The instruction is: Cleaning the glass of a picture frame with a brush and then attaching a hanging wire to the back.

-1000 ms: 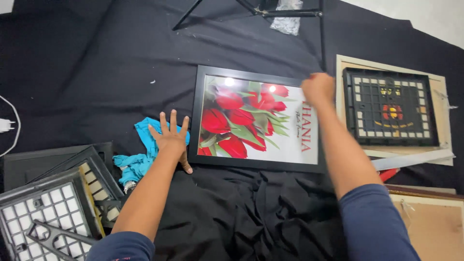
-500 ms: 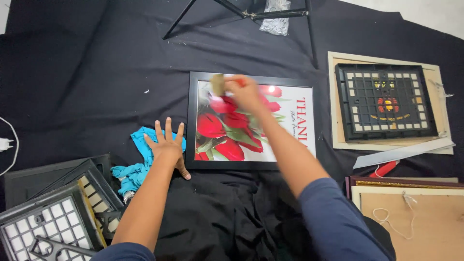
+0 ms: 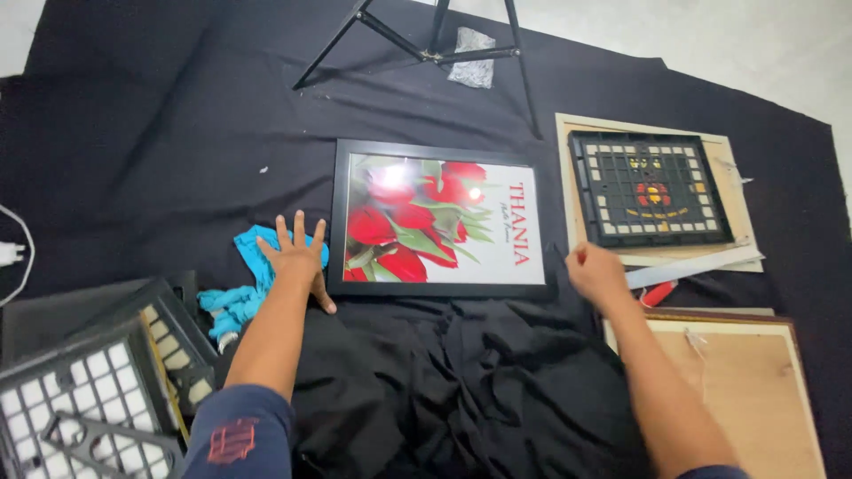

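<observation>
A black-framed picture of red tulips lies flat on a black cloth. My left hand rests flat with fingers spread beside the frame's left edge, partly on a blue rag. My right hand is curled into a loose fist just off the frame's lower right corner; nothing shows in it.
A black grid frame lies on a pale board at the right, with a white strip and a red tool below it. A wooden backing board sits at lower right. Stacked grid frames lie at lower left. Tripod legs stand beyond the picture.
My right hand swept across the glass from the right to the upper left, then came back off the frame to its lower right corner. My left hand stayed in place.
</observation>
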